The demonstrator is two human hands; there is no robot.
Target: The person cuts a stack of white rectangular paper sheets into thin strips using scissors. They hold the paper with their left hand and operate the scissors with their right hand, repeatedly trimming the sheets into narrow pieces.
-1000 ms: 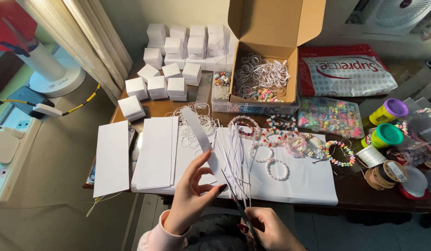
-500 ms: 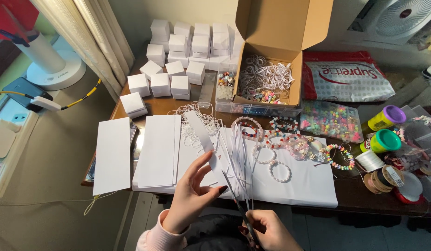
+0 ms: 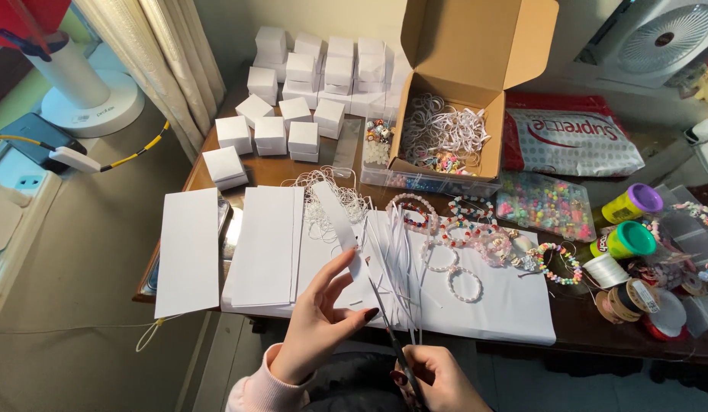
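Observation:
My left hand (image 3: pixel 317 324) pinches a white paper sheet (image 3: pixel 340 223) that is cut into several long thin strips (image 3: pixel 400 259) hanging from its lower edge. My right hand (image 3: pixel 438 378), low in the view, grips a pair of scissors (image 3: pixel 388 324) whose blades point up into the paper right beside my left thumb. Both hands hover just above the near edge of a wooden table (image 3: pixel 271 169).
White paper sheets (image 3: pixel 188 248) lie at the left, beaded bracelets (image 3: pixel 465 229) on white paper in the middle. An open cardboard box (image 3: pixel 453 99) stands behind, several small white boxes (image 3: pixel 293 84) at the back left. A bead tray (image 3: pixel 545 202), putty tubs (image 3: pixel 627 238) and thread spools (image 3: pixel 609 271) sit at the right.
My hands, the paper and the scissors have stayed almost in place; the blades have closed slightly along the cut. The view has shifted a little.

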